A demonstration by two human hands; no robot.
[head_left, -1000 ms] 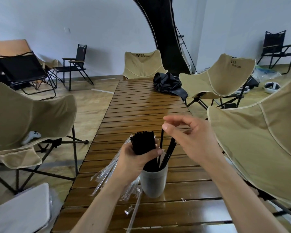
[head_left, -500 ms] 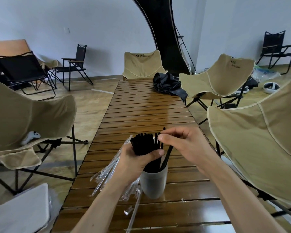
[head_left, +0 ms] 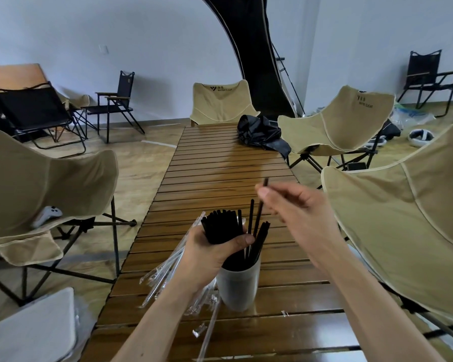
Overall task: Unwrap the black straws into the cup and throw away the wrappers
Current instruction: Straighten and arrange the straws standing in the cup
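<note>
Since the frame 0.5 s ago, the right hand (head_left: 296,207) has risen from the bundle, its grip pinched on 1 black straw (head_left: 260,205) whose lower end stands in the white cup (head_left: 237,288). Left hand (head_left: 215,253), grip clamped around the bundle of black straws (head_left: 221,228), holds it in the cup. Clear wrappers (head_left: 165,273) lie on the table (head_left: 228,163) just left of the cup.
</note>
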